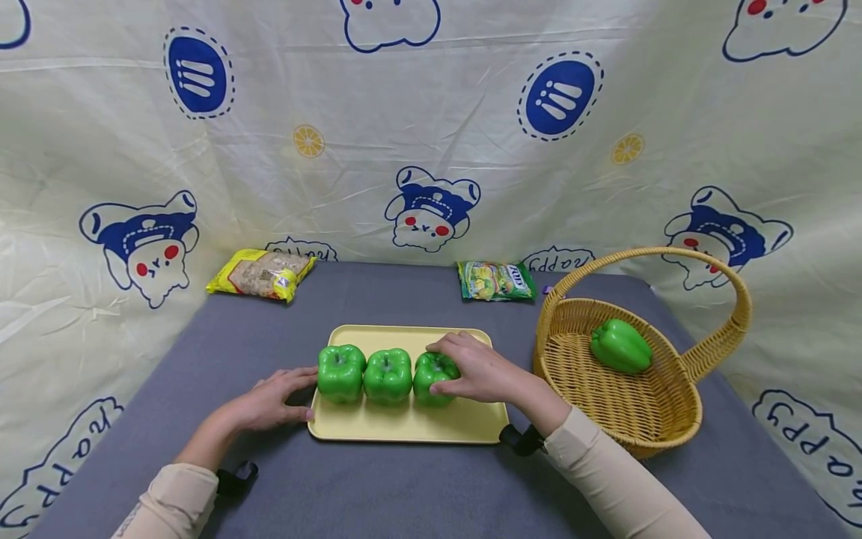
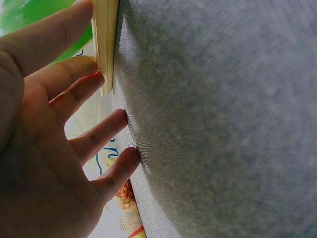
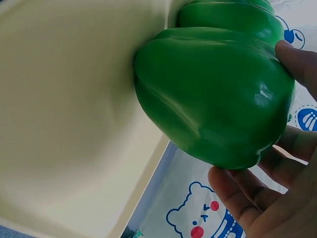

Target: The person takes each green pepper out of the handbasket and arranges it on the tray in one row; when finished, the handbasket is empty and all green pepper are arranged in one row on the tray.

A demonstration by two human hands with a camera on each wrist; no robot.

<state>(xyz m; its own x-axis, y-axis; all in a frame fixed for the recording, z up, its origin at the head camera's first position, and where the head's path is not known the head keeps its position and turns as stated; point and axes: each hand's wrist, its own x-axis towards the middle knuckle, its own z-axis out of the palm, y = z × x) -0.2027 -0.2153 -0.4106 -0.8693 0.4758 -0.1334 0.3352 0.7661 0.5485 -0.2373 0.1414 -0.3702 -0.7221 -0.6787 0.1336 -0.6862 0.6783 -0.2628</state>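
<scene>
Three green bell peppers stand in a row on a pale yellow tray (image 1: 431, 427): a left one (image 1: 340, 374), a middle one (image 1: 387, 376) and a right one (image 1: 431, 378). My right hand (image 1: 481, 368) holds the right pepper, thumb on the near side and fingers on the far side. In the right wrist view this pepper (image 3: 213, 94) rests on the tray between thumb and fingertips. My left hand (image 1: 272, 400) is at the tray's left edge. The left wrist view has its thumb and some fingertips touching the tray rim (image 2: 105, 44), with fingers spread and fairly straight.
At the right stands a wicker basket (image 1: 673, 419) with a tall handle and another green bell pepper (image 1: 621, 346) inside. A yellow snack bag (image 1: 261, 274) lies at the back left, a green packet (image 1: 497, 281) at the back middle. Printed cloth hangs behind the grey table (image 1: 377, 486).
</scene>
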